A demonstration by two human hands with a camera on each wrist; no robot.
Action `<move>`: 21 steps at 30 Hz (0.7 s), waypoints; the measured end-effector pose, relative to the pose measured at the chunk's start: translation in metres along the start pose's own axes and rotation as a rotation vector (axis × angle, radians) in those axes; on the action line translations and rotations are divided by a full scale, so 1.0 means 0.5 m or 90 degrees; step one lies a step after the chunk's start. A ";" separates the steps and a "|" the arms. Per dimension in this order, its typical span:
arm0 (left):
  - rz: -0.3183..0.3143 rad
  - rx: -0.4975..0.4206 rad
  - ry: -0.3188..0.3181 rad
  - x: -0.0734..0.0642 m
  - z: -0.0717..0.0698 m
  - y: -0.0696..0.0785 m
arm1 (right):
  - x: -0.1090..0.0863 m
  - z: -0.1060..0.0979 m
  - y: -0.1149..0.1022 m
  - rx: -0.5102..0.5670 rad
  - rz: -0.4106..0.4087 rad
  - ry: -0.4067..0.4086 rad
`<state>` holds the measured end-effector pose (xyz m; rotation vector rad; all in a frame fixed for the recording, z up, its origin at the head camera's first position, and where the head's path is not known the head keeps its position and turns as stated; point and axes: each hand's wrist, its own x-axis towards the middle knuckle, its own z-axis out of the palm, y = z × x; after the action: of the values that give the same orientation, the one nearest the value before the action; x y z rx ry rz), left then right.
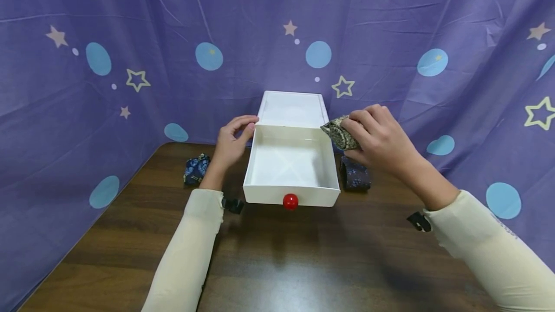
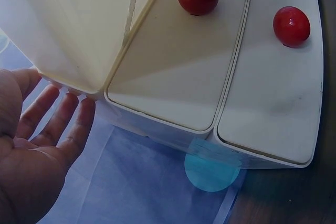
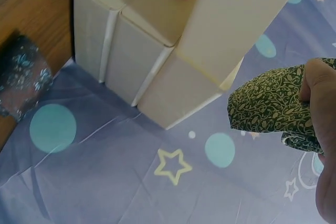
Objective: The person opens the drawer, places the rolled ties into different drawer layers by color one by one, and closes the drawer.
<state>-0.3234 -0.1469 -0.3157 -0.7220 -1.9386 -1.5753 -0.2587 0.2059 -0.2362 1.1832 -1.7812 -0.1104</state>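
My right hand (image 1: 378, 136) grips a rolled green patterned necktie (image 1: 340, 134), held above the right rim of a pulled-out white drawer (image 1: 265, 194). One flat end of the tie sticks out past the fingers in the right wrist view. The drawer, with a red knob (image 1: 290, 201), slides out of the top of a white drawer cabinet (image 1: 295, 105); its pale bottom shows. At the cabinet's left side is my left hand (image 1: 234, 139), fingers nearly straight, fingertips (image 2: 86, 103) against the edge of the open drawer.
On the wooden table (image 1: 282, 264), a blue floral rolled tie (image 1: 196, 169) lies left of the cabinet and a dark rolled tie (image 1: 356, 175) lies right of it. Two lower drawers (image 2: 173, 61) are closed. A purple curtain (image 1: 260, 8) hangs behind.
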 end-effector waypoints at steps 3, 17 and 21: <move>-0.005 0.002 -0.001 0.000 0.000 0.000 | 0.009 0.005 -0.010 0.000 -0.009 0.003; -0.018 -0.006 -0.005 0.000 -0.003 -0.001 | 0.049 0.046 -0.067 0.021 -0.047 0.050; -0.018 -0.008 -0.006 0.000 -0.004 -0.001 | 0.053 0.065 -0.083 0.044 -0.051 0.050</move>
<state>-0.3234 -0.1487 -0.3156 -0.7103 -1.9554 -1.6048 -0.2572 0.1511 -0.2582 1.2910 -1.6808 -0.0493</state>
